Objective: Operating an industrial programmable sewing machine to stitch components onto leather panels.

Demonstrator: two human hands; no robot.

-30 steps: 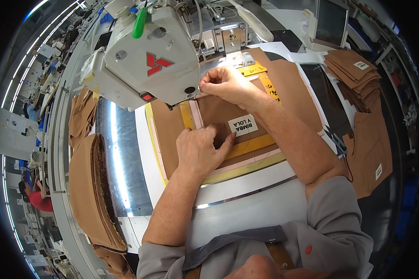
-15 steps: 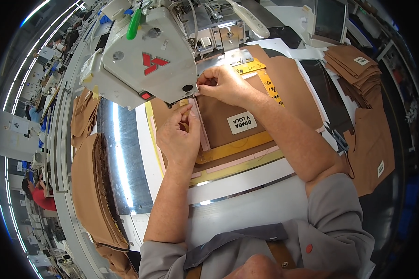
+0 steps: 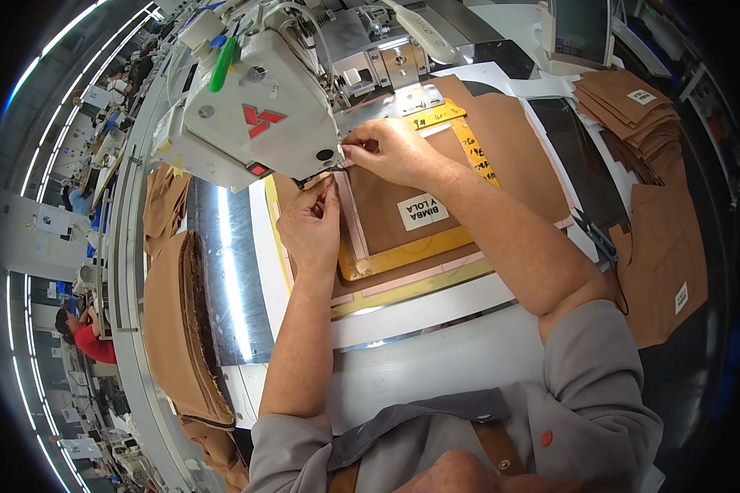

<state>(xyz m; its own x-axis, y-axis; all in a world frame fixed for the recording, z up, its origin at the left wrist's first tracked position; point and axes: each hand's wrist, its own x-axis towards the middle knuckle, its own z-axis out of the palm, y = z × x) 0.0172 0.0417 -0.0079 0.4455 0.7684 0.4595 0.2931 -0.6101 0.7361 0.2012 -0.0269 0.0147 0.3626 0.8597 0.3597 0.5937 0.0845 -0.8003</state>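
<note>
Just under the head of a white sewing machine (image 3: 214, 131), both of my hands are raised close together. The fingers of my left hand (image 3: 311, 226) are pinched below the needle area; whatever lies between them is too small to see. My right hand (image 3: 399, 154) is also pinched, beside the lower right corner of the machine head, and its fingertips hide what they hold. Beneath my hands lies a brown panel (image 3: 518, 156) under a yellow frame (image 3: 411, 258). A pink strip (image 3: 354, 222) runs along the frame's left side, and a white label (image 3: 423, 212) sits inside it.
Brown pieces are stacked at the left (image 3: 177, 329) and far right (image 3: 621, 111). Dark snips (image 3: 596, 240) lie right of the panel. A green-handled tool (image 3: 224, 66) rests against the machine head. Behind stands a screen (image 3: 582, 33). Other people work far left.
My left hand has risen toward the needle area, its fingertips drawing closer together. The right hand stays pinched by the machine head. The whole view has shifted slightly.
</note>
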